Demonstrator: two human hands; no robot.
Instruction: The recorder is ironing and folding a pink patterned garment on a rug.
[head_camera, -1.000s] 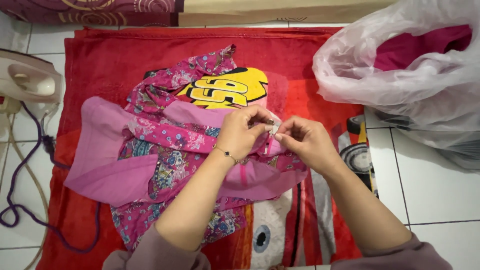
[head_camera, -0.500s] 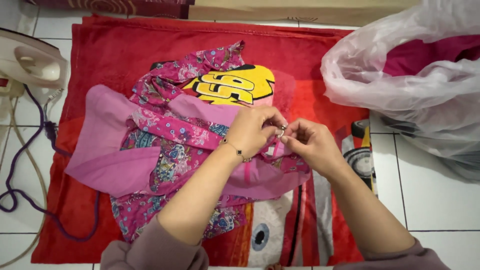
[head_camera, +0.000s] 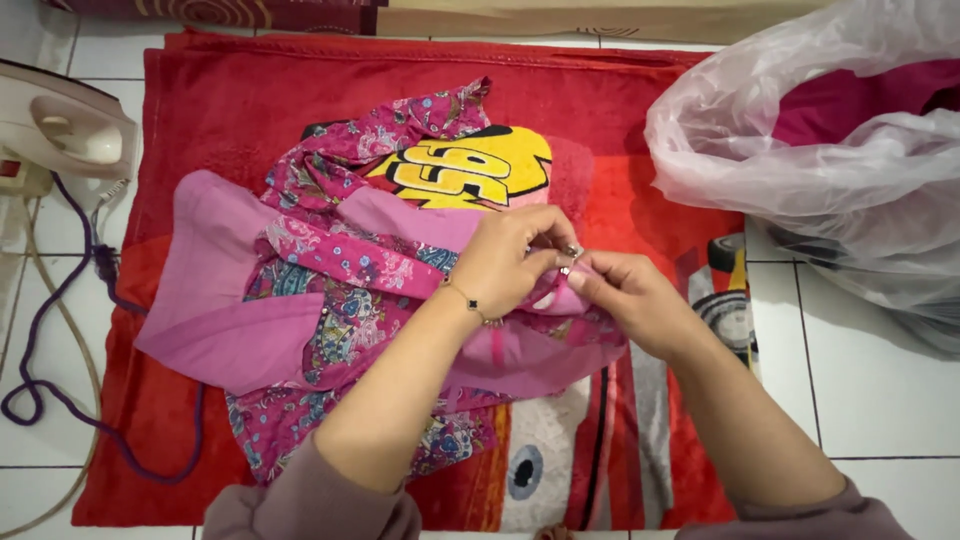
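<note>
A crumpled pink garment (head_camera: 300, 310) with floral print panels lies on a red cartoon-print blanket (head_camera: 220, 110) spread on the tiled floor. My left hand (head_camera: 505, 265), with a thin bracelet at the wrist, pinches a small fastener at the garment's right edge. My right hand (head_camera: 630, 298) meets it from the right, fingertips pinched on the same spot of pink fabric. What the fastener is exactly stays too small to tell.
A cream clothes iron (head_camera: 60, 130) stands at the far left, its purple cord (head_camera: 60, 400) looping over the tiles. A translucent plastic bag (head_camera: 830, 160) holding magenta cloth sits at the upper right. A patterned fabric roll (head_camera: 400, 15) borders the top.
Both hands stay pinched together on the garment's edge; the right hand has slid slightly lower and closer to the left. The view shifted a little.
</note>
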